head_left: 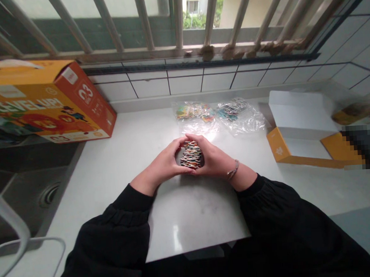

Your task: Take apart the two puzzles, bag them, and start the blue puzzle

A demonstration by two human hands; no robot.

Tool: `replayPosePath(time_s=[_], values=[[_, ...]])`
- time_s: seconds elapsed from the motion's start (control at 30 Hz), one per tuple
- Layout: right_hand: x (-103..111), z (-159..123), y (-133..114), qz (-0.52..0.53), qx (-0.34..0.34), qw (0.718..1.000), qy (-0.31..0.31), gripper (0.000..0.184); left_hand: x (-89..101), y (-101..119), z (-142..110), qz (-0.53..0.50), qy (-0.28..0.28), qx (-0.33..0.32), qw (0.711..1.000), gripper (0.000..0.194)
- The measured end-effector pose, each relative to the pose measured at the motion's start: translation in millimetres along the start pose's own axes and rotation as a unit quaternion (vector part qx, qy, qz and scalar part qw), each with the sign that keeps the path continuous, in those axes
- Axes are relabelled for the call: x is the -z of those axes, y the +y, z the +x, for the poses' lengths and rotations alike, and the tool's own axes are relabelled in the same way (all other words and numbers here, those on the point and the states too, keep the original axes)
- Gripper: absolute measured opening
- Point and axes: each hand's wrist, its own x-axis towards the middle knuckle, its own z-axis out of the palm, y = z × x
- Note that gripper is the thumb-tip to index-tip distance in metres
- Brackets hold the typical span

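Black sleeves (280,216) occupy the near edge of the view and cover both of my forearms to just short of the wrists. Between them lies a bare part of the white counter (197,204).

Left hand (169,159): curved into a C, thumb on the near side, fingers on the far side, closed around the stack of thin pieces (191,155). Right hand (216,156): mirrored C on the opposite side, same hold; a bracelet (233,169) sits at its wrist. The hands meet, or nearly meet, at the fingertips and at the thumb tips, forming a ring. A gap shows between the left palm and the stack.

Stack position: over the counter, centred in front of me. Orientation: layered edges face the camera; individual layers run roughly left to right. Long axis: near to far, across the layers, only slightly longer than the width. Whether the base touches the counter cannot be determined.

Beyond the hands: two clear bags of pieces, left bag (196,115) and right bag (240,113), side by side. Right: open orange box (310,141), white lining exposed. Far left: large orange carton (49,103), upright beside the sink (21,182).
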Motion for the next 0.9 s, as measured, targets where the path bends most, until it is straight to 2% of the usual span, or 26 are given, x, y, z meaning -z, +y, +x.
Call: replayPosePath(time_s=[0.1, 0.17, 0.3, 0.43, 0.57, 0.67, 0.73, 0.8, 0.83, 0.9], values=[[11, -4, 4, -0.02, 0.001, 1.0, -0.021, 0.138, 1.5, -1, -1, 0.035, -0.001, -0.004, 0.999, 0.098], [24, -9, 8, -0.038, -0.011, 0.999, -0.035, 0.142, 0.5, -1, -1, 0.053, 0.001, -0.01, 0.999, 0.101], [44, -15, 17, -0.041, -0.051, 0.996, -0.055, 0.129, -5.8, -4, 0, 0.052, -0.012, -0.019, 0.998, 0.107], [36, -14, 18, -0.015, -0.053, 0.997, -0.06, 0.116, -11.4, -4, 2, 0.05, -0.009, -0.026, 0.998, 0.111], [25, -12, 8, 0.025, -0.065, 0.995, -0.073, 0.112, -11.7, 0, 2, 0.079, 0.0, -0.046, 0.996, 0.117], [34, -13, -5, 0.03, -0.086, 0.993, -0.075, 0.098, -11.1, 3, 1, 0.091, -0.001, -0.047, 0.995, 0.112], [49, -15, -14, 0.001, -0.1, 0.995, -0.03, 0.074, -11.3, 5, 0, 0.107, -0.007, -0.038, 0.994, 0.104], [69, -18, -20, -0.072, -0.133, 0.985, 0.079, 0.044, -11.5, 7, 0, 0.124, -0.013, -0.027, 0.992, 0.097], [80, -21, -22, -0.13, -0.158, 0.967, 0.151, 0.035, -11.5, 8, 0, 0.13, -0.017, -0.024, 0.991, 0.094], [100, -31, -20, -0.261, -0.211, 0.899, 0.283, 0.033, -11.3, 10, 0, 0.133, -0.021, -0.02, 0.991, 0.093]])
